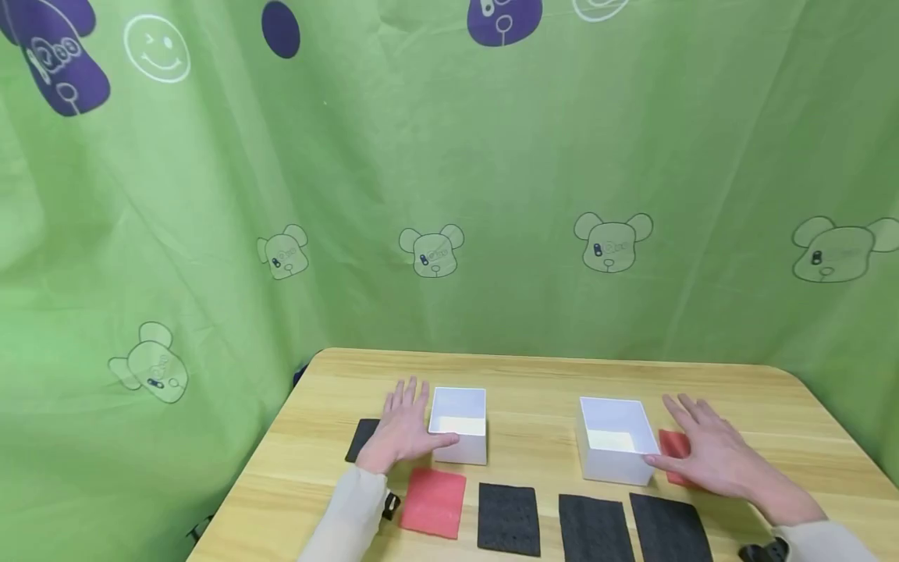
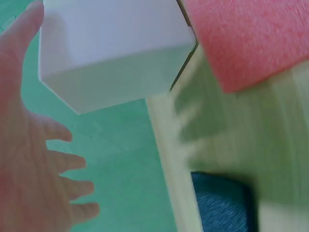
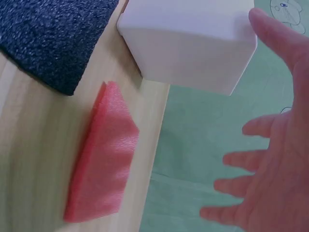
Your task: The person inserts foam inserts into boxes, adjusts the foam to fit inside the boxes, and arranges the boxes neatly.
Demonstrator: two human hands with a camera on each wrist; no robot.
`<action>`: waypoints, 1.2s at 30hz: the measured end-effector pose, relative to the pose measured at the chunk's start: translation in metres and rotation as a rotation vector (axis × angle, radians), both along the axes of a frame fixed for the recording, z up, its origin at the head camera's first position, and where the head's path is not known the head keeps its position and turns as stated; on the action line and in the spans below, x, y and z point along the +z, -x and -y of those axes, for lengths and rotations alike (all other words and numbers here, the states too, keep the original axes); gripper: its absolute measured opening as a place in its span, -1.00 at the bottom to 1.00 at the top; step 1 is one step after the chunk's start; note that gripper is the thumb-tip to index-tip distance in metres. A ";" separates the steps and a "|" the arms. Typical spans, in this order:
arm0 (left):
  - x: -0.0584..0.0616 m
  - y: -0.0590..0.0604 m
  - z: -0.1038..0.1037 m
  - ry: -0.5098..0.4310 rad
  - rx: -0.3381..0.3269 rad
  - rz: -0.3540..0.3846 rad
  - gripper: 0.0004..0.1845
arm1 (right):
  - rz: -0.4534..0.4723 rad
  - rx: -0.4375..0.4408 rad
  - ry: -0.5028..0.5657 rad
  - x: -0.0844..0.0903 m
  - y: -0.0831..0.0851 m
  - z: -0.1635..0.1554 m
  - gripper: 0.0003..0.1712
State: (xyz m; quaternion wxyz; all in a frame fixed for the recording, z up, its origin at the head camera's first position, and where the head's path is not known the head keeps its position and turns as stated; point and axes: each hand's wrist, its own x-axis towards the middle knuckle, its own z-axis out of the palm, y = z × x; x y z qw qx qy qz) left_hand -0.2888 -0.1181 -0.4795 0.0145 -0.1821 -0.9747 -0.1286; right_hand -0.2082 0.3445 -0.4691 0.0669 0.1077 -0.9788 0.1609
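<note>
The head view shows the left white box [image 1: 469,450] upright, open-topped, on the wooden table [image 1: 534,406]. Just left of it is the left hand [image 1: 403,433], fingers extended and spread, gripping nothing; whether its thumb touches the box is hard to tell. Nearer the person than that box lie a red sheet [image 1: 433,503] and three black sheets [image 1: 509,519], flat and spaced, probably so none covers another. Well to its right stands the right white box [image 1: 618,466], then the right hand [image 1: 716,457], equally spread, holding nothing. The gap between boxes seemingly gives each hand one. Behind it all hangs a green curtain [image 1: 520,156].
</note>
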 end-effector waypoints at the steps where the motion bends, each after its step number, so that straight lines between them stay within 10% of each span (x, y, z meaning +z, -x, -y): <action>1: -0.001 0.002 0.000 -0.018 -0.010 0.011 0.24 | -0.004 0.014 0.009 -0.001 0.000 -0.001 0.25; 11: -0.006 0.013 -0.002 -0.314 -0.120 0.138 0.20 | 0.012 0.068 0.108 -0.004 0.005 -0.005 0.20; 36: -0.018 0.019 -0.004 -0.455 -0.116 0.220 0.12 | -0.004 0.088 0.213 -0.036 0.006 -0.049 0.11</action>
